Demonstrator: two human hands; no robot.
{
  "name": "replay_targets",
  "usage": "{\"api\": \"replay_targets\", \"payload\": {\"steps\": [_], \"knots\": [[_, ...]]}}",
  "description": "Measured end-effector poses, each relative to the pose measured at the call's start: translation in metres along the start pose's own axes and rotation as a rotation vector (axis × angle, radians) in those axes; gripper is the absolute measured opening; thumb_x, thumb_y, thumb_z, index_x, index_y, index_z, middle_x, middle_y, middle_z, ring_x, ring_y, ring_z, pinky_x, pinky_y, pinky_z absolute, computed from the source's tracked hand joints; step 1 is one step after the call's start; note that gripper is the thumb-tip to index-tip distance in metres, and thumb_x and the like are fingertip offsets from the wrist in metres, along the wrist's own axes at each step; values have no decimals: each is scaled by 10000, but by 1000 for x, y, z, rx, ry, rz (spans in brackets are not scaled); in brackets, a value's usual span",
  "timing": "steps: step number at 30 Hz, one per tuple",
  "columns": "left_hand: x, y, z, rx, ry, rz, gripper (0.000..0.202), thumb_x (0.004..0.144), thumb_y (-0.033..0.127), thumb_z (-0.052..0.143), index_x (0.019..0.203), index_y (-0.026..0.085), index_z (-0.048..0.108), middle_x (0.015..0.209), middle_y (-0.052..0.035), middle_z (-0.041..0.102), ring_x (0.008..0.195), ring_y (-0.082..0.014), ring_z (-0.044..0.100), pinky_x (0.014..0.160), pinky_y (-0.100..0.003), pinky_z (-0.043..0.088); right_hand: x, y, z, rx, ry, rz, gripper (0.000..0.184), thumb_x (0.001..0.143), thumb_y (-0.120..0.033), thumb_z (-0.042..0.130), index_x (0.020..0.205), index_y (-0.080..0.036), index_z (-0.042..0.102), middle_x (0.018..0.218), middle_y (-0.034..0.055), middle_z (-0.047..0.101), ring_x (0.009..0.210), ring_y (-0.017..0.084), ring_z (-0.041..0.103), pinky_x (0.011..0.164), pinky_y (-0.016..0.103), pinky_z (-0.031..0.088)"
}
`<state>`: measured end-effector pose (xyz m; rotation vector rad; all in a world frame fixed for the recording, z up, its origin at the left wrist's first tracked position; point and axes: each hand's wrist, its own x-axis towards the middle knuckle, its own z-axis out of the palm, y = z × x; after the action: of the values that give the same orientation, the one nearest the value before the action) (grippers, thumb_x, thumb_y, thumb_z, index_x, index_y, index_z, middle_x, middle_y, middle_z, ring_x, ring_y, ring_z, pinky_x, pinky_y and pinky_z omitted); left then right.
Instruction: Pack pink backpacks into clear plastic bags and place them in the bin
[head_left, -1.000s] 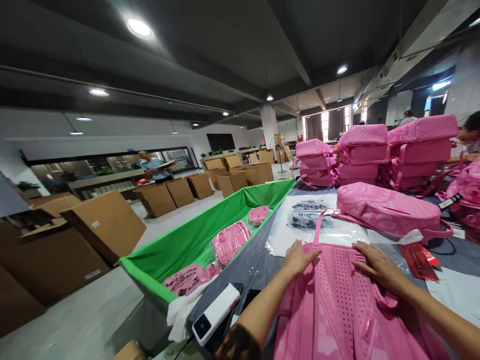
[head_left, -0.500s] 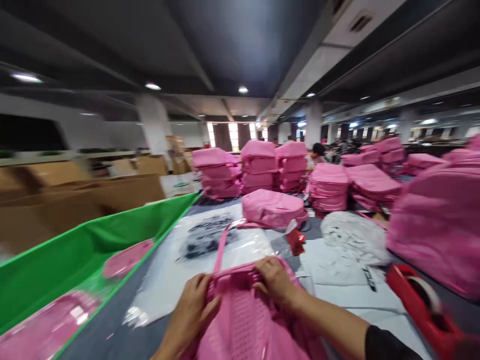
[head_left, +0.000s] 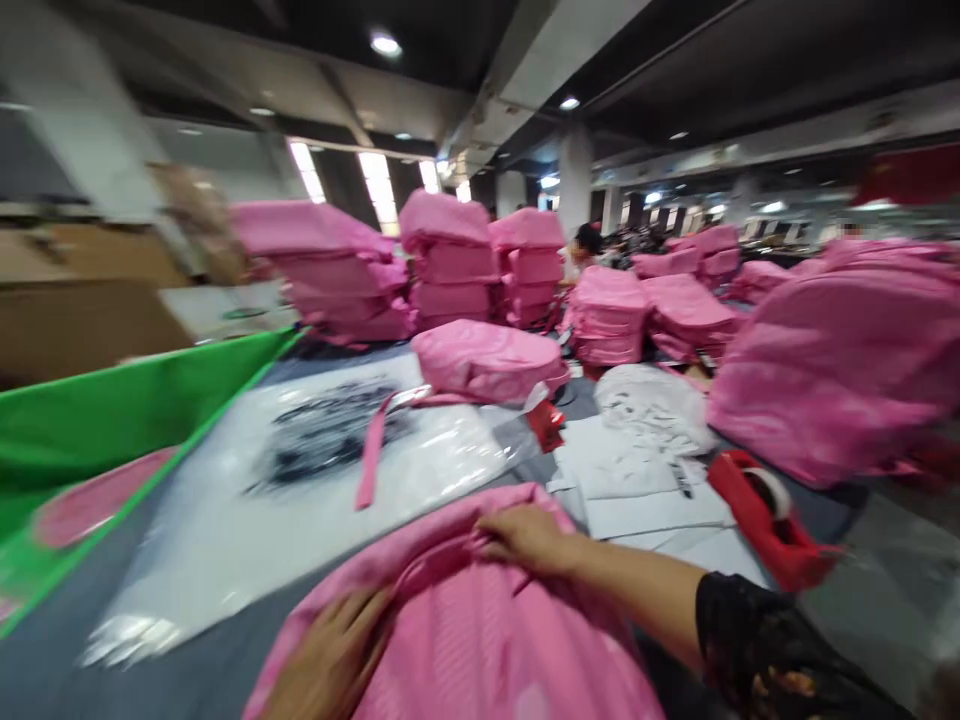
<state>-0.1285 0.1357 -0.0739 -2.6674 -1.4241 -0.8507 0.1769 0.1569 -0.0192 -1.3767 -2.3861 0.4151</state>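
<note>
The pink backpack (head_left: 450, 620) looks like smooth woven cloth with a soft sheen, though blur hides the weave. The clear plastic bag (head_left: 300, 510) on the tabletop (head_left: 195, 650) is thin and glossy, the paper sheets (head_left: 637, 480) are matt, and the red tape dispenser (head_left: 765, 520) is shiny hard plastic.

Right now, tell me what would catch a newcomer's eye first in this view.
Stacked pink backpacks draw the eye first, piled in rows across the middle of the view. At the bottom, the left hand and right hand rest on a large pink backpack. A bright green-lined bin runs along the left, and a red tape dispenser sits at right.
</note>
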Motion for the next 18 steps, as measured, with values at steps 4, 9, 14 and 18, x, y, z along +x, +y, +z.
{"api": "replay_targets", "payload": {"steps": [4,9,14,18], "knots": [[66,20,-12,30,-232,-311,316,954,253,432,1083,146,700,1189,-172,732,1157,-331,644,1060,-493,480,46,16,8,29,15,62,246,949,-276,665,1185,-229,714,1140,83,775,1062,253,716,939,354,546],[75,23,-8,45,-274,-421,368,1007,375,526,1298,162,602,1375,-135,634,1308,-279,565,1151,-423,422,63,25,11,1,28,101,217,949,-333,661,1143,-239,687,1109,67,774,1001,262,730,827,341,556],[73,53,-34,39,-364,-412,649,974,586,528,1461,158,532,1484,-184,571,1391,-348,520,1180,-492,390,61,22,8,-95,106,144,187,902,-400,724,988,-237,689,933,56,775,891,276,743,678,312,515],[75,97,-38,-47,-479,-519,1028,850,862,428,1652,259,204,1712,-232,161,1568,-519,61,1158,-806,126,64,16,18,-159,156,114,210,968,-415,626,973,-213,680,860,65,766,814,270,746,602,307,483]]}}
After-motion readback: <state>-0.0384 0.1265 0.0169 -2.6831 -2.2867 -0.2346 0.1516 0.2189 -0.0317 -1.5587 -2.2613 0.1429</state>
